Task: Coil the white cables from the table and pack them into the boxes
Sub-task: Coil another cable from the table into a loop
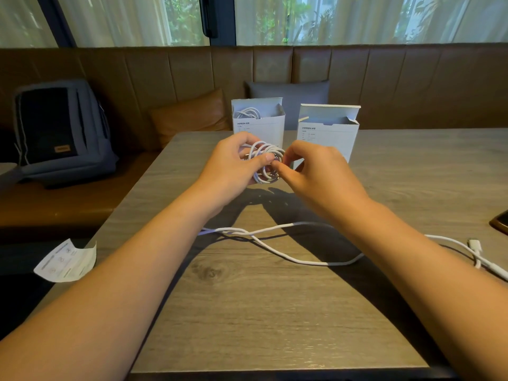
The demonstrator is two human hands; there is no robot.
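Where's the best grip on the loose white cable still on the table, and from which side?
Probably the crossing point of the loose cable, pinched from above. It lies flat on the table, so only the top is open, and there two strands overlap, giving more to hold. Both the left hand and right hand are busy with the coil.

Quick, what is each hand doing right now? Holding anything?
Left hand: closed around the coiled white cable, holding it above the table.
Right hand: fingertips pinched on the same coil's right side, seemingly tucking in its end.
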